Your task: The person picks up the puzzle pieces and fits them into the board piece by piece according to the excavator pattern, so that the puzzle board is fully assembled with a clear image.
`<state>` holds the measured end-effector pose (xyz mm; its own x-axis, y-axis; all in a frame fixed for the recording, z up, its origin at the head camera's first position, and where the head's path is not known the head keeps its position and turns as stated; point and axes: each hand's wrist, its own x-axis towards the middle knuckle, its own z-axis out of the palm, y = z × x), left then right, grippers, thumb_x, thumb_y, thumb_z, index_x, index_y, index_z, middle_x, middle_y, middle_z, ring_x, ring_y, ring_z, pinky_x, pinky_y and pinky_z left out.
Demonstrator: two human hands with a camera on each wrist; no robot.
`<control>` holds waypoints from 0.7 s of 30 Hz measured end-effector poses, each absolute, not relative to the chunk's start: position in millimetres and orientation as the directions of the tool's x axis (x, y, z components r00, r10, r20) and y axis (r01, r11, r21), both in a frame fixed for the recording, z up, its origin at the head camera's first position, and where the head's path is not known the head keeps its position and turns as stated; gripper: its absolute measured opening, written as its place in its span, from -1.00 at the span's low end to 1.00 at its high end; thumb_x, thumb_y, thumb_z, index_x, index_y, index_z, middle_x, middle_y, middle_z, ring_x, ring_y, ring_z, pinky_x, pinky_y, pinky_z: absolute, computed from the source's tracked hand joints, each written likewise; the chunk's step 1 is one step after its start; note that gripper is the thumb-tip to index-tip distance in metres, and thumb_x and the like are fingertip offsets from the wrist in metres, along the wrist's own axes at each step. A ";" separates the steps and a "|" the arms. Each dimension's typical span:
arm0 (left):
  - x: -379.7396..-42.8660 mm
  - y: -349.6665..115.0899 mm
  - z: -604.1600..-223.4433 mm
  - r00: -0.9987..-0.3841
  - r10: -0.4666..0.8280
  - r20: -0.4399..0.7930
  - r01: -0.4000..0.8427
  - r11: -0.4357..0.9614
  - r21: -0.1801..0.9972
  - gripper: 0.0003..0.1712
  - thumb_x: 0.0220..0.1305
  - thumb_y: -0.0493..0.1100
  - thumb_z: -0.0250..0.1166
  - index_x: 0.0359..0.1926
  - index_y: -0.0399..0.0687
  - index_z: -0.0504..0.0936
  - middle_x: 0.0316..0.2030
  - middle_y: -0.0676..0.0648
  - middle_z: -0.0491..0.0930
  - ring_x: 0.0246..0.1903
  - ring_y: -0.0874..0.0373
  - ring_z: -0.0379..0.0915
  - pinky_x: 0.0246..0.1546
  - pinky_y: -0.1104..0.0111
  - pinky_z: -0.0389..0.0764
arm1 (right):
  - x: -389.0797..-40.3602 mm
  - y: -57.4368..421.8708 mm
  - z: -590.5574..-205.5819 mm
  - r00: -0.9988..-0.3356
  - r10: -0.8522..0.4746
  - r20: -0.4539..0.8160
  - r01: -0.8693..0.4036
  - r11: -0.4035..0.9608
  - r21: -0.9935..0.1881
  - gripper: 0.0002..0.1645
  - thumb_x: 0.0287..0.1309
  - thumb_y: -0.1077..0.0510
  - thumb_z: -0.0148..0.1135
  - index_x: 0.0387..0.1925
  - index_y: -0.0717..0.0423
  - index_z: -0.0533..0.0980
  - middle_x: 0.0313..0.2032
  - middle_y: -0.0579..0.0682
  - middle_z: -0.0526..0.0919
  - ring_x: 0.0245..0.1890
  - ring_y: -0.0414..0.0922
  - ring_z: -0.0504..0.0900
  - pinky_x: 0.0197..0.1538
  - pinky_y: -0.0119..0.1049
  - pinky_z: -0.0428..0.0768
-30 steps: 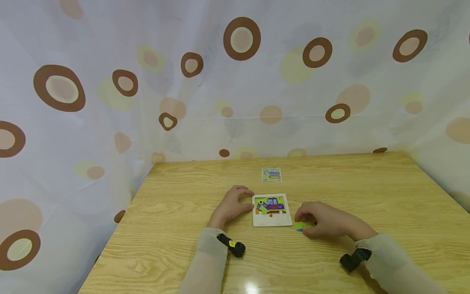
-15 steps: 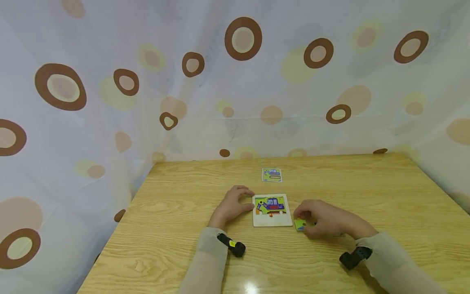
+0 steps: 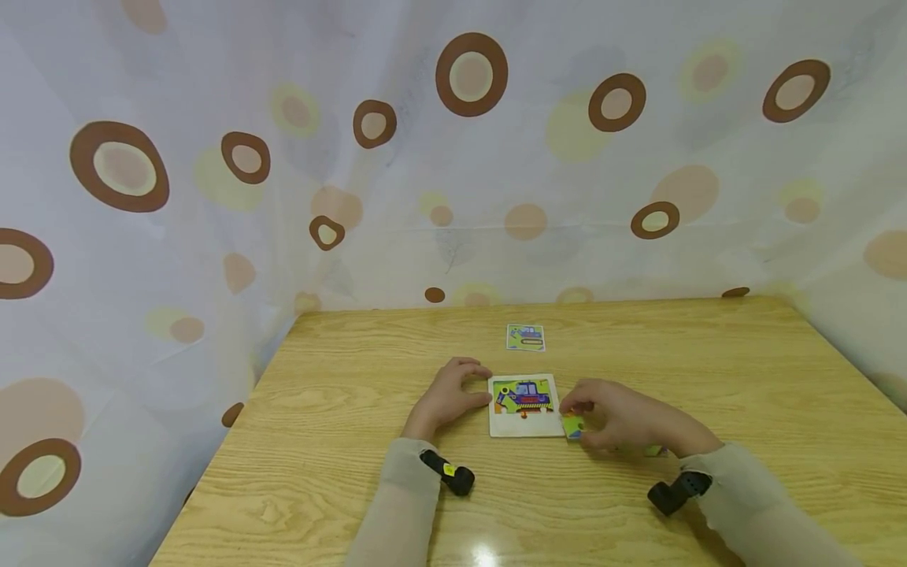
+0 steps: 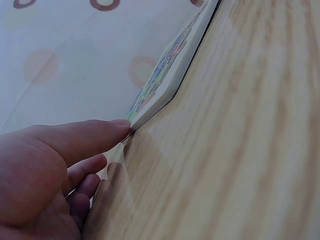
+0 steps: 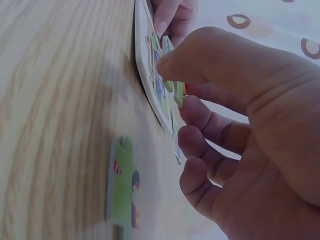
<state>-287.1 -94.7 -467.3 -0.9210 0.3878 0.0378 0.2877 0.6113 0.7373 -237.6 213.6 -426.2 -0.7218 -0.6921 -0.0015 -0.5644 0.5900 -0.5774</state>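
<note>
A white-framed jigsaw board (image 3: 524, 427) lies flat on the table, its upper part filled with a purple excavator picture and its lower strip bare white. At its left edge, my left hand (image 3: 444, 399) touches the frame with the thumb tip, as the left wrist view shows; the other fingers are loosely bent. Between thumb and forefinger, my right hand (image 3: 627, 419) pinches a green jigsaw piece (image 3: 573, 426) by the board's right edge. The right wrist view has this held piece (image 5: 178, 94) slightly raised, partly hidden by the thumb (image 5: 200, 55).
Beneath the right wrist lies a loose green jigsaw piece (image 3: 655, 451), mostly covered in the head view. Behind the board is a small excavator picture card (image 3: 525, 337). A spotted curtain (image 3: 524, 260) borders the wooden table (image 3: 340, 378) at the back and sides.
My right hand has moved a little left with the green jigsaw piece, bringing it up to the board's edge. More of the loose piece shows under the wrist. The left hand stays put.
</note>
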 end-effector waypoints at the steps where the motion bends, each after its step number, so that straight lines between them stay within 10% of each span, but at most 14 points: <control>1: -287.1 -94.7 -467.3 -0.921 0.388 0.039 0.289 0.611 0.737 -0.59 0.27 -0.12 0.39 0.15 -0.01 0.63 0.31 -0.07 0.33 0.35 -0.09 0.15 0.36 0.04 0.17 | -237.7 212.8 -425.9 -0.723 -0.691 -0.001 -0.563 0.589 -0.580 -0.55 0.07 0.16 0.45 0.03 0.09 0.59 -0.14 -0.17 0.54 -0.09 -0.16 0.53 0.01 -0.13 0.56; 21: -287.0 -95.9 -466.8 -0.916 0.398 0.043 0.293 0.595 0.749 -0.58 0.28 -0.13 0.39 0.15 -0.03 0.63 0.31 -0.08 0.32 0.35 -0.10 0.14 0.36 0.03 0.17 | -243.0 181.8 -424.3 -0.720 -0.693 0.033 -0.578 0.574 -0.580 -0.59 0.10 0.20 0.39 0.03 0.12 0.60 -0.19 -0.22 0.57 -0.17 -0.14 0.53 -0.10 -0.20 0.56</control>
